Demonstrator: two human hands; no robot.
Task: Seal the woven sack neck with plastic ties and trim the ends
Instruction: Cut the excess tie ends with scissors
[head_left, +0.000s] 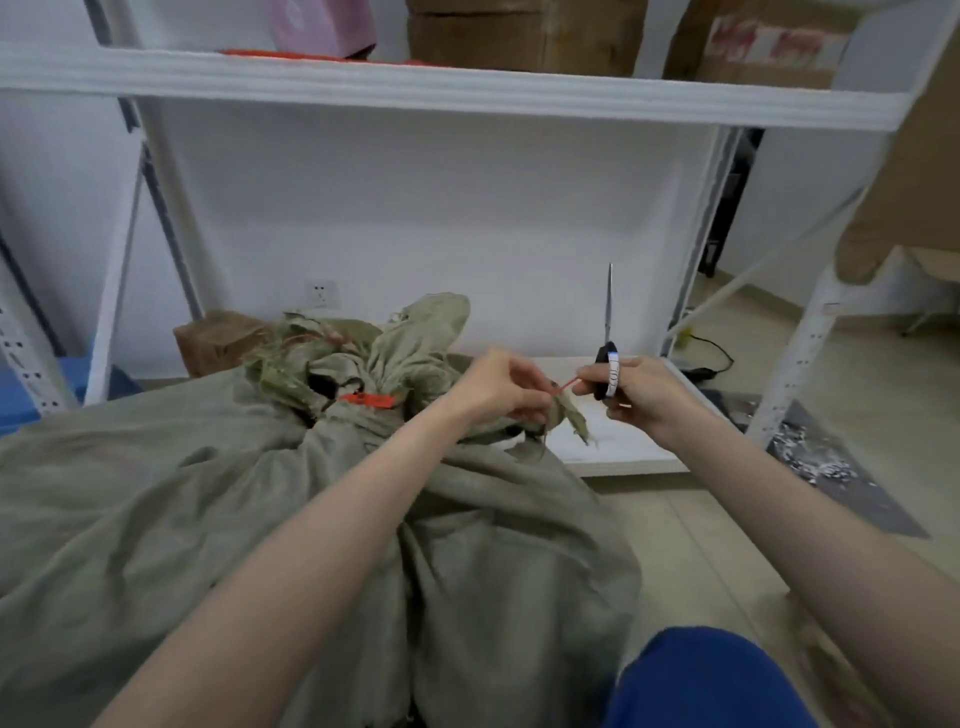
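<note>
pinching the red plastic tie (566, 385) taut, the left hand (511, 387) holds it at the bunched neck of the woven sack (208, 493) on the floor. the right hand (634, 395) has its grip closed on the tail and the upright scissors (609, 322). the cloth looks floppy and the tie slick, so hold close to the neck.

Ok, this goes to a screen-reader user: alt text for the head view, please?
The left hand grips a bunched corner of an olive woven sack while the right hand pinches a thin red tie running from it, also holding scissors, blades up. A second red tie already binds the sack alongside.
</note>
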